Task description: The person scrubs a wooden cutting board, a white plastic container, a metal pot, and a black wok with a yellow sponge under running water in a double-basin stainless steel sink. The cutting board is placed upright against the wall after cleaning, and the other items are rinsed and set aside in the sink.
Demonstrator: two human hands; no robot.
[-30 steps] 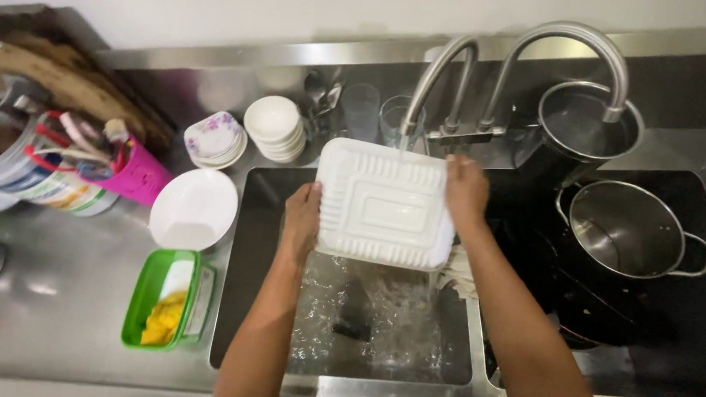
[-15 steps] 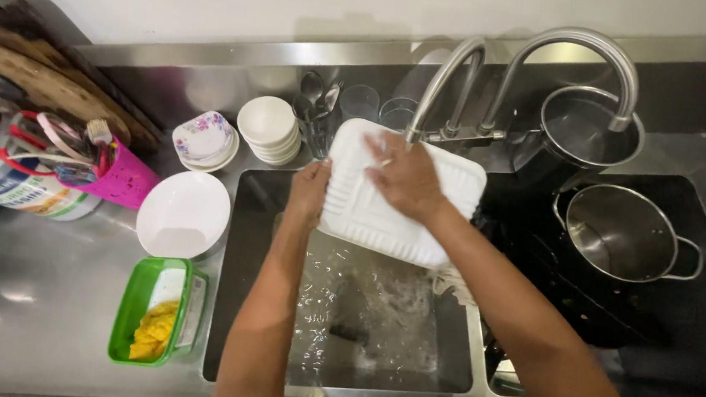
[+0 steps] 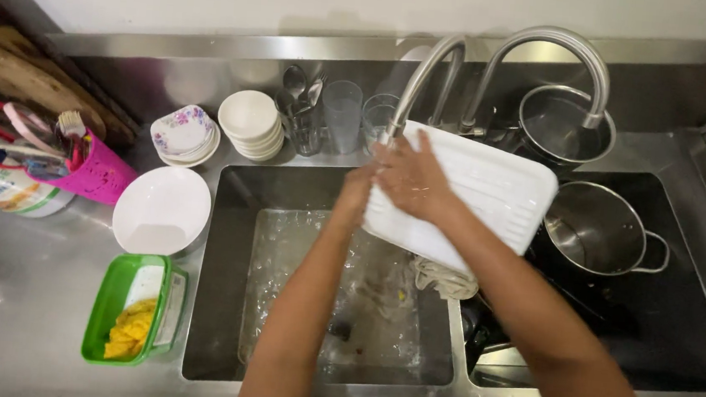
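the right hand (image 3: 412, 178) lies flat, fingers spread, pressed on the ribbed face of a white rectangular tray (image 3: 475, 195). the left hand (image 3: 355, 192) grips the tray's left edge, mostly hidden behind it, so how far its fingers curl cannot be told. the tray is tilted, held above the divider between the two basins, right under the spout of the nearer tap (image 3: 416, 90). below the hands lies the left sink basin (image 3: 228, 298), wet at the bottom, and a pale cloth (image 3: 446, 279) is draped just under the tray. right of the hands a steel pot (image 3: 598, 230) sits in the dark right basin. left of them, on the counter, stand a white bowl (image 3: 161, 209) and a green container (image 3: 133, 309) with yellow food. beyond the hands stand stacked small bowls (image 3: 250, 123) and glasses (image 3: 343, 114).
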